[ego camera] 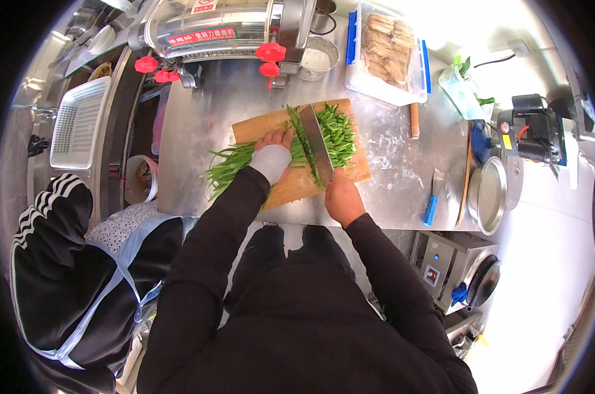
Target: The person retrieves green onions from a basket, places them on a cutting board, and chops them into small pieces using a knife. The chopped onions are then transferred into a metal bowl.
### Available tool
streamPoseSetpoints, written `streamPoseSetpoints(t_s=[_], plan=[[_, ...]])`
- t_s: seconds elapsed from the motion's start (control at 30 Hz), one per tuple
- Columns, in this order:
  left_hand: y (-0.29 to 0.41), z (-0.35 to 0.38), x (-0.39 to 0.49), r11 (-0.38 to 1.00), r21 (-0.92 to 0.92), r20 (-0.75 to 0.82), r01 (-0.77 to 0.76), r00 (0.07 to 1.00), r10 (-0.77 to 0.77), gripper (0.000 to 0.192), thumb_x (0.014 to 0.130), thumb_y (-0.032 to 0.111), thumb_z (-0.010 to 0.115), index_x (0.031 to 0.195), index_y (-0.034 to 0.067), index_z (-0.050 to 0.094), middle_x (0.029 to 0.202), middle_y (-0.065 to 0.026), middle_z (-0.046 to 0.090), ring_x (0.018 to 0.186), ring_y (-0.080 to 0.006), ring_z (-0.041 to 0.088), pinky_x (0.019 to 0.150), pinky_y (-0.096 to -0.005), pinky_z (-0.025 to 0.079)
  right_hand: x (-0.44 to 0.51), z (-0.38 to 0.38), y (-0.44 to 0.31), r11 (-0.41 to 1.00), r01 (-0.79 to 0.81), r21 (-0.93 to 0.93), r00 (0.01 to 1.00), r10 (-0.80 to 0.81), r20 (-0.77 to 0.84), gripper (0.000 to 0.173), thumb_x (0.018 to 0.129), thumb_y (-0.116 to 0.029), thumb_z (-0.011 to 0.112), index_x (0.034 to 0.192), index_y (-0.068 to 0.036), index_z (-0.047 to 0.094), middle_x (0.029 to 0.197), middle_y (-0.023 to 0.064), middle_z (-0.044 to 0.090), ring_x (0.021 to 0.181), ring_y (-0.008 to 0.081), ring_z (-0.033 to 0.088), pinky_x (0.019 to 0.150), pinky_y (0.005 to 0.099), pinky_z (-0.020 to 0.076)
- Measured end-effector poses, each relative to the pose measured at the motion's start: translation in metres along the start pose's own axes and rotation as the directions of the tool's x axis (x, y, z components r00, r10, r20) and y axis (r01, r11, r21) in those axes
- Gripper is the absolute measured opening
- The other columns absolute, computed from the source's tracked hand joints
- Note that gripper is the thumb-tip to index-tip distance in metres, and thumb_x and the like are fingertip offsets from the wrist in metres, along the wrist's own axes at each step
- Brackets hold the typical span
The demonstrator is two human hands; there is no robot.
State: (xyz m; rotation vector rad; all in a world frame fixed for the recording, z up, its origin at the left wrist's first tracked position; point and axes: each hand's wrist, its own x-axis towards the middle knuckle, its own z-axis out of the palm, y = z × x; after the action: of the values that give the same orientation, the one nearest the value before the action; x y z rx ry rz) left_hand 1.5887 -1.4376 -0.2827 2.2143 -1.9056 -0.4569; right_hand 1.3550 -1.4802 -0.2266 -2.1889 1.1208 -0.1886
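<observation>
My right hand [344, 198] grips the handle of a cleaver [317, 139]. The broad blade stands across a wooden cutting board [292, 189], among long green leaves that look like garlic chives [228, 166]. With a white wrap over its wrist and back, my left hand [273, 151] holds the leaves down on the board, left of the blade. Their uncut ends stick out past the board's left edge. Chopped green pieces [337, 132] lie heaped on the right side of the blade.
A dough machine [213, 32] with red knobs stands behind the board, beside a bowl of white powder [317, 59]. A plastic tub [386, 88] holds wrapped brown food. Rightward lie a blue-handled scraper [431, 207] and a metal basin [489, 197]. Another person [71, 276] bends at left.
</observation>
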Motion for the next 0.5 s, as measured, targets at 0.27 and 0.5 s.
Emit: streamPoseSetpoints(t_s=[0.27, 0.5], plan=[[0.002, -0.009, -0.013, 0.997, -0.062, 0.105, 0.049, 0.994, -0.042, 0.110, 0.077, 0.047, 0.081, 0.162, 0.003, 0.027, 0.159, -0.0243, 0.039, 0.150, -0.0404, 0.035, 0.123, -0.0563, 0.025, 0.000, -0.010, -0.017, 0.997, 0.053, -0.054, 0.999, -0.052, 0.013, 0.017, 0.094, -0.005, 0.055, 0.104, 0.004, 0.045, 0.082, 0.0335, 0.063, 0.081, 0.0542, 0.063, 0.073, 0.0603, 0.0500], [-0.011, -0.016, -0.035, 0.991, 0.104, 0.124, 0.081, 0.988, -0.094, 0.115, 0.077, 0.058, 0.078, 0.161, -0.003, 0.027, 0.158, -0.0251, 0.040, 0.151, -0.0393, 0.033, 0.125, -0.0581, 0.017, -0.005, 0.004, -0.034, 0.997, -0.056, -0.053, 0.989, 0.063, 0.136, 0.016, 0.093, -0.002, 0.054, 0.104, 0.005, 0.045, 0.085, 0.0342, 0.062, 0.084, 0.0551, 0.062, 0.074, 0.0605, 0.0495]])
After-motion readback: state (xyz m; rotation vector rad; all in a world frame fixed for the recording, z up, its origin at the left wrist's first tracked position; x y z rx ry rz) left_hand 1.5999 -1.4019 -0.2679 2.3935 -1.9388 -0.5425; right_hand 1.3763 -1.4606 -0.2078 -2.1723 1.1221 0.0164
